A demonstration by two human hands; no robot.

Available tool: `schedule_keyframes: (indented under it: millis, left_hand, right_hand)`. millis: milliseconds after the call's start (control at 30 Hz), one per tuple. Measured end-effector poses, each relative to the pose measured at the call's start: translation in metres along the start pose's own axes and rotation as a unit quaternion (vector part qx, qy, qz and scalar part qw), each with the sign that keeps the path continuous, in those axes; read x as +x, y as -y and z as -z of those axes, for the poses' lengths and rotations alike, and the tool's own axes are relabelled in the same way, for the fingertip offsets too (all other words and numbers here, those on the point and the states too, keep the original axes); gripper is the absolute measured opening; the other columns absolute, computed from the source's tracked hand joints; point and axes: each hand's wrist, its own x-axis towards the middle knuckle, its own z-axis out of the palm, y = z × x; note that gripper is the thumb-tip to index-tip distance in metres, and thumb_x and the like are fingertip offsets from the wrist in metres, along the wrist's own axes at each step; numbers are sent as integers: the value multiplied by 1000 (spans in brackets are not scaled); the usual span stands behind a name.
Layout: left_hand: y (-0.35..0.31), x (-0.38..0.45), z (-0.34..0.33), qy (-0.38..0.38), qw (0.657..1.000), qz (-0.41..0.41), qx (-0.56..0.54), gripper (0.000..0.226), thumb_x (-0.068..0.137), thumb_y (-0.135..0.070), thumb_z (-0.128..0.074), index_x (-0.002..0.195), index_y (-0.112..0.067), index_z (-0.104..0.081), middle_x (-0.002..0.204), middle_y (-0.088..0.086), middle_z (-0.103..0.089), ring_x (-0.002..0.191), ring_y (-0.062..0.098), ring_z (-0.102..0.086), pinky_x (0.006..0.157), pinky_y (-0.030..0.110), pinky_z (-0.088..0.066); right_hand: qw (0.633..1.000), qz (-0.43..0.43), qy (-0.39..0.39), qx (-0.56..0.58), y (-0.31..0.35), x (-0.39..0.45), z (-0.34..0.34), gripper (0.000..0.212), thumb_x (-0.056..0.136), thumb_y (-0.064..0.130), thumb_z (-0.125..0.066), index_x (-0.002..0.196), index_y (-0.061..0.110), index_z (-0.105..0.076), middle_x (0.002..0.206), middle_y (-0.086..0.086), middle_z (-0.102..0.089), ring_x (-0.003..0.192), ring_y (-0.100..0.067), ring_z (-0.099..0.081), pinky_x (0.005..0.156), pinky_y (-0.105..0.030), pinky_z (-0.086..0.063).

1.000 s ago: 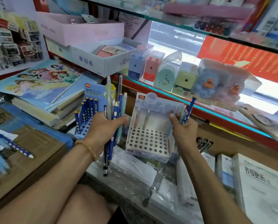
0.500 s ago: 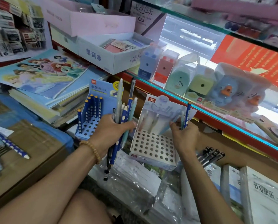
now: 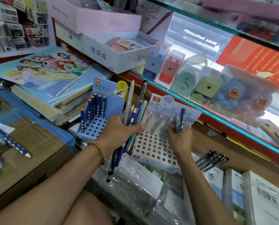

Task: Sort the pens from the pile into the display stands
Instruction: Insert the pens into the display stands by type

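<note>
Left hand (image 3: 117,132) clenched round a mixed bundle of pens (image 3: 132,114), held upright just left of the white stand (image 3: 153,150). Right hand (image 3: 179,138) over the white stand's back rows, pinching a blue pen (image 3: 182,117) and a pale one beside it. Blue stand (image 3: 96,127) further left, partly filled. Probably light, stiff, smooth-barrelled, so liable to slip from a loose bundle; best pinched mid-barrel, one at a time, tip down into a hole.

Single head-worn view, forward and down, close over both forearms at a cluttered stationery counter (image 3: 233,148).
</note>
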Motion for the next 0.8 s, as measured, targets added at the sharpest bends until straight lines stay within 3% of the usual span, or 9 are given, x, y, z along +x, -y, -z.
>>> schedule_keyframes:
  millis: [133,200,300,400,467,633,733,800]
  left_hand:
    - [-1,-1,0,3,1000,-4,-2,17,79,-13,-77,84,3,-73,67,5,-70,71,22,-69,73,36,-59]
    - [-1,-2,0,6,1000,0,-5,15,79,-14,-78,81,0,-73,65,4,-69,69,22,-68,71,36,-59]
    - [-1,-3,1,0,1000,4,-5,10,77,-11,-78,73,-4,-72,65,8,-69,69,25,-68,73,40,-59]
    - [0,-5,4,-8,1000,9,-3,10,76,-12,-79,73,-6,-72,71,12,-72,71,27,-71,75,43,-59]
    - [0,-7,4,-10,1000,7,7,11,75,-15,-81,71,-10,-72,67,5,-71,68,21,-69,70,35,-59]
    - [-1,-17,-3,61,998,12,21,9,78,-16,-79,83,-10,-75,82,7,-75,79,18,-72,69,24,-58]
    - [-4,-25,-5,93,995,0,33,6,79,-15,-78,78,-19,-73,76,-2,-76,76,11,-72,69,21,-56]
    - [-5,-27,-4,92,995,-5,33,7,78,-14,-79,81,-18,-74,81,1,-76,81,15,-72,76,27,-57]
  right_hand:
    - [997,78,16,15,-1,-13,12,25,96,35,-60,91,11,-60,83,-10,-64,74,-23,-59,66,-39,-49]
    - [991,60,62,99,5,-23,18,25,103,40,-45,98,17,-54,87,-10,-61,67,-19,-54,58,-34,-46]
    - [965,2,127,229,18,-35,28,20,105,36,-39,103,18,-47,78,-2,-55,55,-11,-45,48,-23,-37]
    - [916,-80,150,364,31,-40,34,24,104,34,-44,101,12,-54,79,-4,-60,64,-13,-55,61,-27,-47]
    - [870,-126,141,455,39,-41,35,26,102,34,-47,93,13,-59,79,-5,-63,70,-14,-60,67,-29,-51]
    - [795,-162,118,573,67,-52,15,24,102,35,-48,90,16,-58,72,-2,-61,66,-14,-61,68,-28,-55]
    - [789,-166,112,581,80,-57,3,23,103,34,-49,90,17,-57,71,-1,-59,64,-13,-60,65,-26,-56]
    - [810,-153,112,555,81,-58,1,24,102,33,-49,92,15,-60,72,-2,-60,67,-13,-60,70,-27,-54]
